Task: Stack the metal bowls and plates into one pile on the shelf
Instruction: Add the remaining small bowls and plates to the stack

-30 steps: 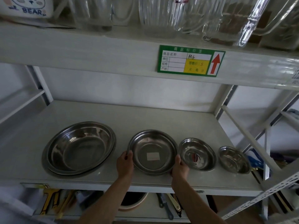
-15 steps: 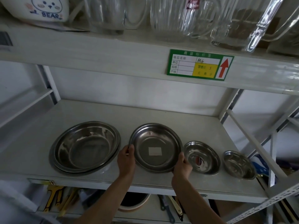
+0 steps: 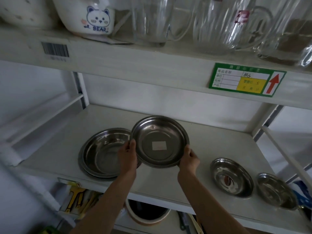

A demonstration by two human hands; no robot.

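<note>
A medium metal plate (image 3: 159,132) with a white sticker inside is held tilted above the white shelf (image 3: 168,184). My left hand (image 3: 127,153) grips its left rim and my right hand (image 3: 189,158) grips its lower right rim. The plate's left edge overlaps the big metal bowl (image 3: 101,152), which sits on the shelf at the left, apparently nested on another dish. Two smaller metal dishes stay on the shelf to the right: one (image 3: 231,177) nearer the middle, the smallest (image 3: 276,191) at the far right.
The shelf above carries glass jugs (image 3: 152,21) and a white bear bowl (image 3: 91,17), with a green price tag (image 3: 246,80) on its front edge. White uprights and a diagonal brace (image 3: 287,157) stand at the right. Tools and a round pot (image 3: 146,211) lie on the shelf below.
Both hands have lifted the medium plate off the shelf and carried it up and leftward, toward the big bowl. The camera view has shifted closer and to the left.
</note>
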